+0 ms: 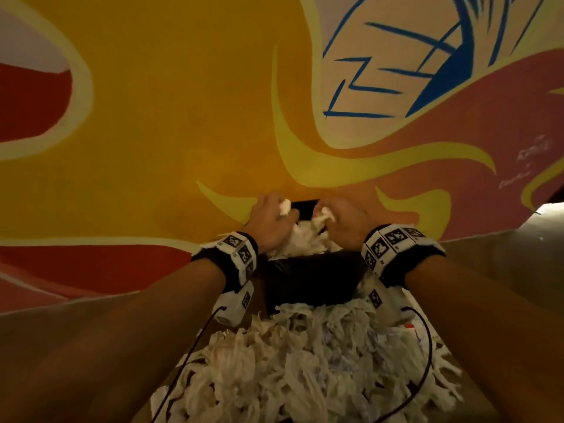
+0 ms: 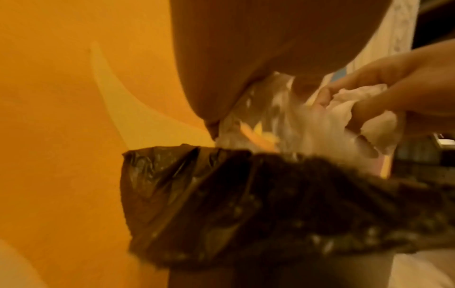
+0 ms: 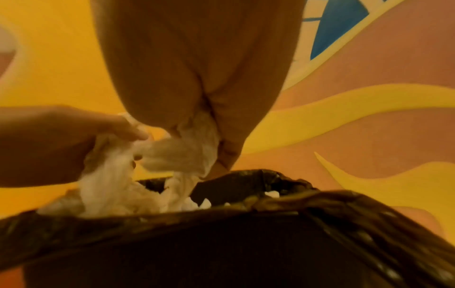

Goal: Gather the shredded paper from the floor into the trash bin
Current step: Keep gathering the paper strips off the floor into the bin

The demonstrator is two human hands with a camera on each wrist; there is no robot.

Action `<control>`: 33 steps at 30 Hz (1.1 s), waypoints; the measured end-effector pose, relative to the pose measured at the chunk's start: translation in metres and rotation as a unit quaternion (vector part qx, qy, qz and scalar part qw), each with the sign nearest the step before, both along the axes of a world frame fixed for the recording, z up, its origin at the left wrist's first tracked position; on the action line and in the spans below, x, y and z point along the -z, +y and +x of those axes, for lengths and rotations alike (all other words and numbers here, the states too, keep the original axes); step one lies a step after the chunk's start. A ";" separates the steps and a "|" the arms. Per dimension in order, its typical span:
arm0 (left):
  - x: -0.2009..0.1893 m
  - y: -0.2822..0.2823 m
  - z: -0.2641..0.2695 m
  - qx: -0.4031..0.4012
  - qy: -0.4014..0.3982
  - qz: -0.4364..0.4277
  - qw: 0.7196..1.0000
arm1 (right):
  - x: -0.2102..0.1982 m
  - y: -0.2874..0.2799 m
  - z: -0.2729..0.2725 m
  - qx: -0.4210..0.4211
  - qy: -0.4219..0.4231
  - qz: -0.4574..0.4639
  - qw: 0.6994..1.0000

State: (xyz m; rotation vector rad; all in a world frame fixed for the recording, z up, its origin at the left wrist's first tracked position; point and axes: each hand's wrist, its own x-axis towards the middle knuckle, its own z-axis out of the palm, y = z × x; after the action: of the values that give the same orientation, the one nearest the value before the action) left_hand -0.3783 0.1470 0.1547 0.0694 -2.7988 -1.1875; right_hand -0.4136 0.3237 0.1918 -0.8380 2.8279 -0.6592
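Observation:
Both my hands are over the trash bin, which is lined with a black bag and stands against the painted wall. My left hand grips a clump of white shredded paper above the bin's far rim. My right hand grips the same clump from the other side. In the right wrist view the shredded paper hangs from my right hand down into the black bag. A large pile of shredded paper lies on the floor in front of the bin.
The wall right behind the bin carries a yellow, red and blue mural. Black cables from the wrist cameras trail over the floor pile. Bare grey floor shows to the right of the bin.

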 end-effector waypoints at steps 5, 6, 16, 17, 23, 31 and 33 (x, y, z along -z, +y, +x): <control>0.012 0.006 0.000 0.135 -0.151 -0.216 0.955 | 0.008 -0.017 -0.001 0.007 -0.083 0.085 0.993; 0.012 0.004 0.000 0.137 -0.172 -0.249 0.943 | 0.007 -0.023 -0.001 0.002 -0.100 0.122 0.987; 0.002 0.009 0.009 0.130 -0.109 -0.364 0.916 | 0.024 -0.006 0.000 0.069 -0.032 0.202 0.976; -0.006 0.007 0.009 0.142 -0.098 -0.328 0.929 | 0.020 -0.001 0.002 0.078 -0.021 0.188 0.979; -0.012 0.001 0.019 0.108 0.003 -0.251 0.962 | 0.006 -0.002 0.009 0.051 -0.045 0.226 0.972; -0.015 0.000 0.021 0.148 -0.071 -0.266 0.950 | 0.010 -0.005 0.014 0.028 0.007 0.252 0.967; -0.016 0.001 0.020 0.167 -0.109 -0.284 0.938 | 0.013 -0.006 0.014 0.010 -0.020 0.235 0.972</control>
State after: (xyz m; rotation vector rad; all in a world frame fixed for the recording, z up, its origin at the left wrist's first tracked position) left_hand -0.3580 0.1482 0.1704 -0.3525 -3.3259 -0.3754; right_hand -0.3994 0.3177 0.1788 -0.6963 2.7757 0.0048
